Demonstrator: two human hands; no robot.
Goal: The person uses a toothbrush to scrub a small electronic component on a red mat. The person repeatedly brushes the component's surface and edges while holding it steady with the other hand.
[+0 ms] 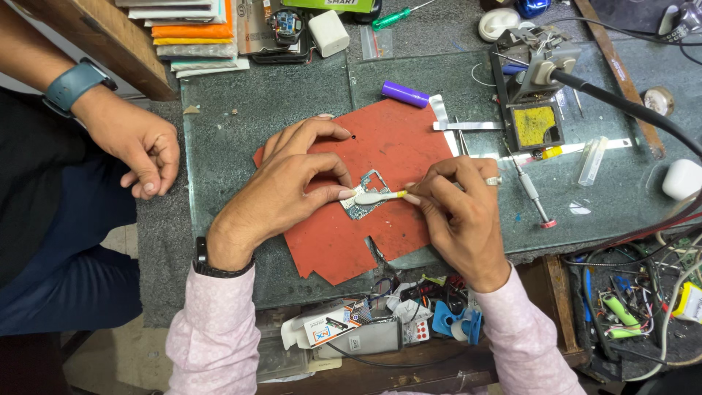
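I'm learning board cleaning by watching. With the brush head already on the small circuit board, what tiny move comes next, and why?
Probably a short stroke of the brush across the circuit board: its white head lies on the board, the right hand pinches the yellow handle, and the left hand pins the board on the red mat.

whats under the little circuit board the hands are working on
The circuit board lies on a red mat, which rests on a glass sheet. The mat directly beneath the board is covered.
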